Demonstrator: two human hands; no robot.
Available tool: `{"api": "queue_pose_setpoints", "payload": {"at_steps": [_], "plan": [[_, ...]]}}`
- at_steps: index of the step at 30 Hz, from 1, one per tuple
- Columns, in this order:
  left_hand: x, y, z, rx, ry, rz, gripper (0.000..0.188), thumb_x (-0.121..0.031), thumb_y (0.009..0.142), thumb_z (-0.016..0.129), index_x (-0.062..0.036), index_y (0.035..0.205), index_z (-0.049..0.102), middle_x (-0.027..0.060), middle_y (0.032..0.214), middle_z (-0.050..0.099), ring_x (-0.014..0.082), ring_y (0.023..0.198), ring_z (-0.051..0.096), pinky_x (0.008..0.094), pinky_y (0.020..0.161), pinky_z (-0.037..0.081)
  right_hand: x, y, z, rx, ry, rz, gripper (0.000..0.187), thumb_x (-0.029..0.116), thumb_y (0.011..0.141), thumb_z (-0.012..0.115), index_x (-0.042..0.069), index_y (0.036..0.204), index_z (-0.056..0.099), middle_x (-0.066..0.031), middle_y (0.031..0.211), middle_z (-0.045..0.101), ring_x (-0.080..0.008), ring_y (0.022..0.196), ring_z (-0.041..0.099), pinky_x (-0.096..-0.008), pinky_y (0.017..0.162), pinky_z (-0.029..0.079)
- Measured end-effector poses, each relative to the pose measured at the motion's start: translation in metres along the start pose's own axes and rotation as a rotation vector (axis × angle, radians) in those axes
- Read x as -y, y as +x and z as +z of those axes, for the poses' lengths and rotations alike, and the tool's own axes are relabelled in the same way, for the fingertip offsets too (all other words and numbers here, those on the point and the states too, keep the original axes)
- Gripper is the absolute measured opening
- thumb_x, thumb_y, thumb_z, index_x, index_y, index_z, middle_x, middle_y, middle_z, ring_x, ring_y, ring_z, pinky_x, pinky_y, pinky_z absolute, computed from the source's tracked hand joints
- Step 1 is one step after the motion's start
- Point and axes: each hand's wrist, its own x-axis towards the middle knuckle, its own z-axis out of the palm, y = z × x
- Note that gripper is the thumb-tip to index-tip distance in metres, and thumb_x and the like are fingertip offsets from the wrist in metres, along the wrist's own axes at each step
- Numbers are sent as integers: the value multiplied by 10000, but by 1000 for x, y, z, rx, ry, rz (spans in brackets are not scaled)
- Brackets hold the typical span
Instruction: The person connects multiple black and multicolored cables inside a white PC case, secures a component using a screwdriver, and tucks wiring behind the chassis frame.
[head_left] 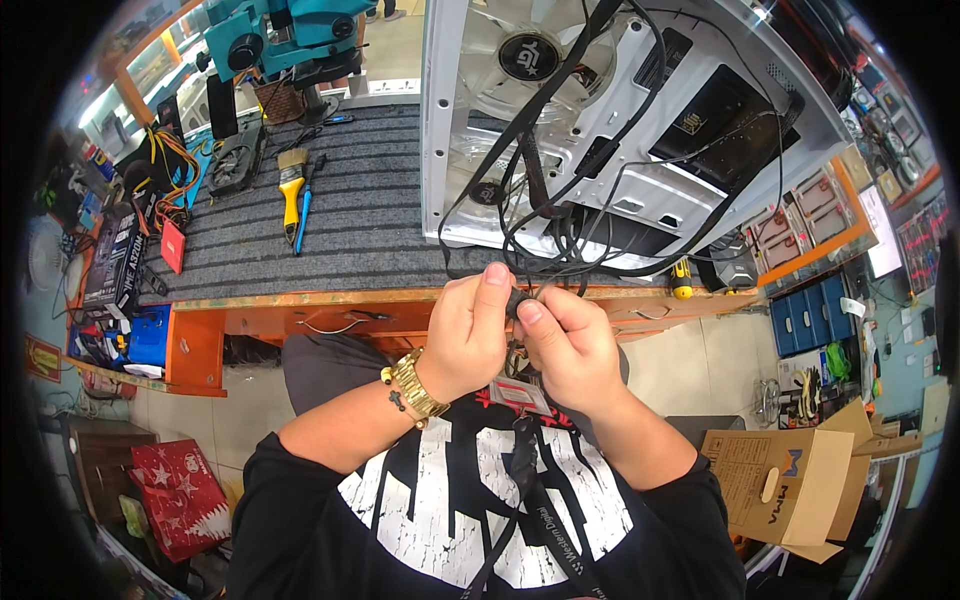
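My left hand [465, 330] and my right hand [572, 345] meet in front of the bench's near edge, both closed. Between their thumbs and fingers sits a small black cable connector [517, 302], mostly covered by the fingertips; its exact type is hidden. Just beyond, a tangle of black cables [560, 245] hangs at the lower edge of a white computer case [434, 150]. The case stands on the bench with its inner side toward me, showing clear fans [540, 70] and a black drive or panel [715, 118].
On the grey striped mat [380, 200] lie a yellow-handled brush [291, 190], a blue pen-like tool [304, 215] and a graphics card [236, 160]. A yellow-black screwdriver [681, 279] rests by the bench edge. Left stands a black box [120, 265]; an open cardboard box [765, 485] is at lower right.
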Motion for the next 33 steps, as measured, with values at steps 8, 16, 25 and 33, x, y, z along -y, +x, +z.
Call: {"api": "queue_pose_setpoints", "payload": {"at_steps": [8, 16, 25, 33], "plan": [[-13, 7, -12, 122, 154, 151, 592, -331, 1180, 360, 2, 765, 620, 36, 641, 610, 110, 567, 530, 303, 543, 404, 13, 13, -22, 155, -260, -107, 339, 182, 1067, 669, -17, 801, 598, -86, 669, 533, -139, 657, 476, -350, 609, 433], [-10, 3, -2, 91, 41, 88, 589, -369, 1187, 349, -28, 746, 539, -15, 611, 476, 98, 550, 430, 316, 524, 340, 7, 16, -19, 66, -225, -146, 360, 227, 1074, 647, -33, 825, 630, -76, 679, 572, -125, 669, 511, -351, 622, 454], [29, -13, -69, 145, -100, -163, 532, -364, 1181, 371, 64, 1033, 648, 81, 733, 596, 173, 663, 587, 328, 659, 500, 4, -19, -85, 223, -300, -238, 535, 240, 963, 818, -27, 1385, 627, -141, 1081, 757, -227, 969, 755, -357, 861, 598], [-15, -13, -99, 202, 347, -237, 398, -279, 1141, 510, 74, 1225, 675, 160, 1105, 764, 204, 1042, 725, 351, 958, 559, -9, -18, -241, -376, -690, -70, 221, 220, 958, 744, 20, 1043, 781, -146, 886, 774, -281, 797, 742, -398, 749, 585]]}}
